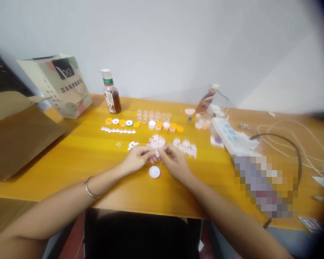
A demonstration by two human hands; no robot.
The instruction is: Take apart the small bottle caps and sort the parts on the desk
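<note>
My left hand (138, 158) and my right hand (175, 160) meet over the middle of the table, thumbs and fingertips pinched together. Between them is a small whitish, clear-looking piece (158, 153), mostly covered by the fingers. Just below lies a round white disc (154, 172), flat on the wood. Beyond the fingertips is a pile of small clear plastic pieces (156, 141), with a second pile of similar pieces (185, 146) to the right. Near my left hand sits a cluster of small white pieces (133, 145).
Behind the piles stand rows of orange and white discs (122, 122), small white parts (118, 130), stacked round lids (159, 125) and clear cups (151, 116). Farther out are a tea bottle (111, 95), a tilted drink bottle (206, 100), paper bags (70, 90), a power strip (226, 133) and loose cables (291, 136).
</note>
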